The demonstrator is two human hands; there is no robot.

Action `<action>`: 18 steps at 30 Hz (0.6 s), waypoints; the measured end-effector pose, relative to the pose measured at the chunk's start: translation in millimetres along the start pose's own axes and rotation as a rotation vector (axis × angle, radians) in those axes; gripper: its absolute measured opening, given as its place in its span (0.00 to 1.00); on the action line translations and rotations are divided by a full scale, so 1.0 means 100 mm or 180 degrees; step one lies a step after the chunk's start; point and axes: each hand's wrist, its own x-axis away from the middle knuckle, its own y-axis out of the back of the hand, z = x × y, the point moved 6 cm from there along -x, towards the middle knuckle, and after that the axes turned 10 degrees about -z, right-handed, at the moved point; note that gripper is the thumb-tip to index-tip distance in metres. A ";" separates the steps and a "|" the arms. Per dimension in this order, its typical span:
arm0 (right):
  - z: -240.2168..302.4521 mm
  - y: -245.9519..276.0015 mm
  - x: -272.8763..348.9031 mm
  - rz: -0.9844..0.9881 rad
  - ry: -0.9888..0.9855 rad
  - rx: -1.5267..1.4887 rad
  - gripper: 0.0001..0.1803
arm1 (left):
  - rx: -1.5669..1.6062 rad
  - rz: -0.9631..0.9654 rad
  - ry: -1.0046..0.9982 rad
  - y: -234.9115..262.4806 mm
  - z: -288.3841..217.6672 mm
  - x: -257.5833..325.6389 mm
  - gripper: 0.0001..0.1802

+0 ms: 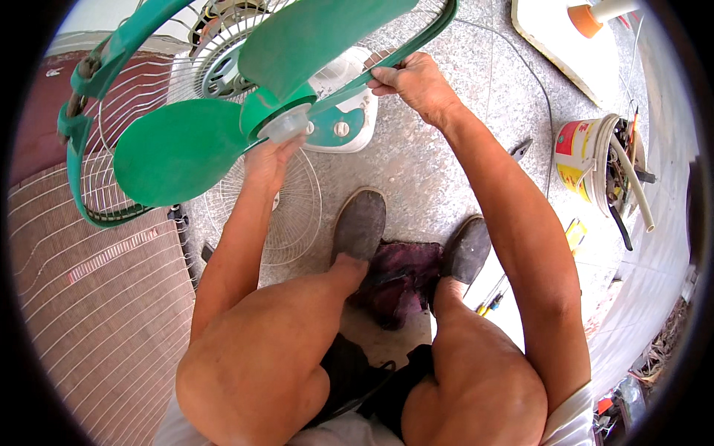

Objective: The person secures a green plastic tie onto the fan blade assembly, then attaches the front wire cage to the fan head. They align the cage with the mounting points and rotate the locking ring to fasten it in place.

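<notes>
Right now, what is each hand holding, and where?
Left hand grips the fan's clear hub cap; right hand pinches a green blade at its edge.

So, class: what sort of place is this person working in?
Probably an informal home or yard repair spot: speckled stone floor, a bucket of tools, and a detached wire fan guard lying on the ground.

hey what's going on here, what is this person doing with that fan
A seated person is working on a green fan with its front grille off. The left hand grips the clear cap at the hub of the blades, while the right hand holds the green rim band of the guard. A loose wire grille lies on the floor by the shoes, and a bucket of tools stands to the right.
</notes>
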 end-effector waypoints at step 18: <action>0.08 0.12 0.11 -0.0560 0.0203 -0.0225 0.09 | -0.0016 0.0038 -0.0134 -0.01 0.02 0.00 0.18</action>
